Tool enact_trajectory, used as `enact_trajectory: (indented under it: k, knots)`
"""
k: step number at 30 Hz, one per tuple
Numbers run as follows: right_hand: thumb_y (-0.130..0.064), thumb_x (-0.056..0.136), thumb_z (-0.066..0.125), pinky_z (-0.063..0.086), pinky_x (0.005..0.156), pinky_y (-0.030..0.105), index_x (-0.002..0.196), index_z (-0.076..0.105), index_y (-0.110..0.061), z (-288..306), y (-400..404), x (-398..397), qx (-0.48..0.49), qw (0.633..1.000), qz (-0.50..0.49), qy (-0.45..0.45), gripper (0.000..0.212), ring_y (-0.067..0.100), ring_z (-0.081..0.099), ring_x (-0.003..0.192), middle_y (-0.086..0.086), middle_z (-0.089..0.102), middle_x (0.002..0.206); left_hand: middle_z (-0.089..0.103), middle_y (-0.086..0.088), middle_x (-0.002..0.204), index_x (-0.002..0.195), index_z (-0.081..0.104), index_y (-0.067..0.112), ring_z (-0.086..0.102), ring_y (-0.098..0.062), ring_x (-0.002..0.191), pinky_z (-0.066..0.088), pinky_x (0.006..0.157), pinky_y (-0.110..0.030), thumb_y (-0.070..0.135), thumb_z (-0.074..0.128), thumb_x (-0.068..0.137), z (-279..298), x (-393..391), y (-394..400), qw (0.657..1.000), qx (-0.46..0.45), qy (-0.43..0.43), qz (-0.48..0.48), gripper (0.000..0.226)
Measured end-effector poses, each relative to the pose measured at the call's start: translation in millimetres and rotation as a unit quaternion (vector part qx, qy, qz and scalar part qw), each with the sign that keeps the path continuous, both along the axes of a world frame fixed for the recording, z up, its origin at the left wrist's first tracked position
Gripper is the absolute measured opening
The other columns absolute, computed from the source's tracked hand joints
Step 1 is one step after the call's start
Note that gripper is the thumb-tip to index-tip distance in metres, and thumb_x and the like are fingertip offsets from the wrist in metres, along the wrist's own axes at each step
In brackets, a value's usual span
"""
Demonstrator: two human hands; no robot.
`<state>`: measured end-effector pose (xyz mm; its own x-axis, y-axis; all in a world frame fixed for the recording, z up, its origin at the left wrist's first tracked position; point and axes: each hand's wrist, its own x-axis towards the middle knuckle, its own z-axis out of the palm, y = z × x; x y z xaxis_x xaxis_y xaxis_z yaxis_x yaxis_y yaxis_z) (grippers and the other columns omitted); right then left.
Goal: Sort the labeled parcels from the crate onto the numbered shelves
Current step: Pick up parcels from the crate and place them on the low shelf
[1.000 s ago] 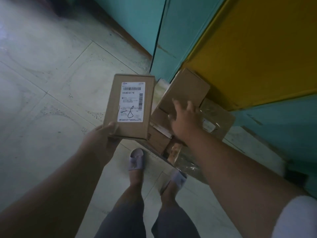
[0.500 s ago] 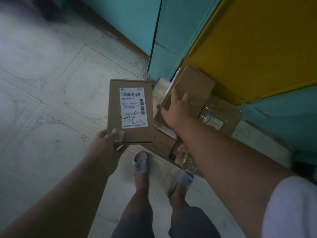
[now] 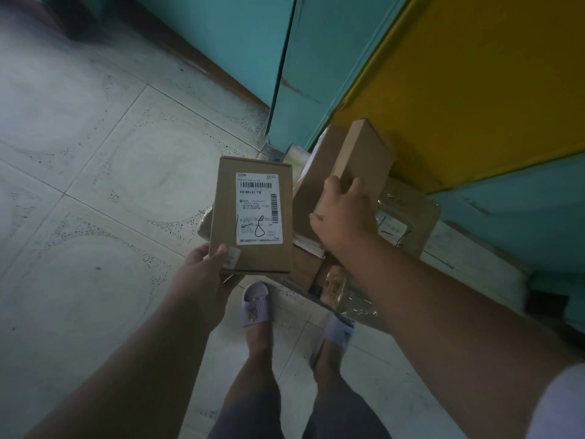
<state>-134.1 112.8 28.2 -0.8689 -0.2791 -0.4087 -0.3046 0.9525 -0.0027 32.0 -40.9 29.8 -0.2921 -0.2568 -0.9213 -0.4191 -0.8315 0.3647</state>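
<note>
The person stands on a pale tiled floor (image 3: 95,185) in lilac slippers (image 3: 257,304), beside a turquoise wall (image 3: 228,36) with a yellow panel (image 3: 490,83). The left hand (image 3: 202,280) holds a flat brown parcel (image 3: 253,213) by its near corner, thumb pressed on top and fingers curled underneath. The parcel faces up, showing a white shipping label (image 3: 258,209) with a barcode and a handwritten mark that looks like "1-8".

The right hand (image 3: 345,213) reaches across to a heap of parcels (image 3: 310,198) piled on the floor against the wall. Its fingers curl round the near end of a long narrow carton (image 3: 364,153), which stands tilted, its far end raised toward the yellow panel. Just beside it lies a package wrapped in clear plastic (image 3: 411,217), carrying its own label, and more crinkled plastic shows low in the heap near the right foot. I cannot make out a crate or any numbered shelves from here.
</note>
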Motion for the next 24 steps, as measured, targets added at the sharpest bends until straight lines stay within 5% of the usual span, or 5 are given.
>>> enact_trajectory:
  k: [5,10,17,22,24]
  knots:
    - [-0.024,0.088,0.059,0.054,0.064,0.034,0.133,0.031,-0.016,14.8,31.9,14.7,-0.085,0.994,-0.058,0.026,0.054,0.032,0.059,0.091,0.024,0.041,0.135,0.066,-0.017,0.123,0.134,0.051,0.012,0.066,-0.031,0.112,0.054,0.098,-0.049,0.013,0.055,0.102,1.0,-8.3,10.2,0.999,-0.028,-0.010,-0.031,0.032]
    - [-0.010,0.092,0.062,0.046,0.079,0.026,0.153,0.022,-0.025,25.9,72.7,26.5,-0.201,0.951,-0.234,0.033,0.074,0.028,0.056,0.118,0.015,0.045,0.140,0.066,-0.013,0.120,0.131,0.053,0.014,0.066,-0.028,0.108,0.053,0.098,-0.049,0.013,0.057,0.100,4.2,-20.2,27.2,0.995,-0.054,0.001,-0.083,0.031]
    - [-0.008,0.094,0.056,0.059,0.086,0.046,0.154,0.005,-0.038,32.8,122.9,48.9,-0.276,0.914,-0.296,-0.015,0.085,0.032,0.060,0.119,0.010,0.048,0.148,0.075,-0.012,0.110,0.117,0.061,0.009,0.073,-0.030,0.101,0.057,0.088,-0.045,-0.011,0.061,0.087,17.1,-12.1,56.0,0.981,-0.066,0.028,-0.178,0.037]
    - [-0.011,0.095,0.058,0.052,0.061,0.008,0.153,0.017,-0.034,78.4,168.6,82.2,-0.375,0.861,-0.338,-0.061,0.075,0.022,0.064,0.114,0.004,0.058,0.140,0.077,-0.011,0.106,0.117,0.060,0.009,0.073,-0.031,0.098,0.056,0.088,-0.046,-0.020,0.048,0.085,77.0,8.0,84.3,0.978,-0.050,0.073,-0.187,0.044]
    - [-0.010,0.094,0.060,0.052,0.059,0.008,0.151,0.024,-0.031,111.3,185.8,96.1,-0.431,0.821,-0.364,-0.089,0.071,0.015,0.070,0.100,0.003,0.064,0.131,0.077,-0.010,0.103,0.114,0.061,0.012,0.071,-0.033,0.101,0.056,0.088,-0.046,-0.021,0.046,0.085,111.8,17.1,98.1,0.977,-0.050,0.090,-0.185,0.047]
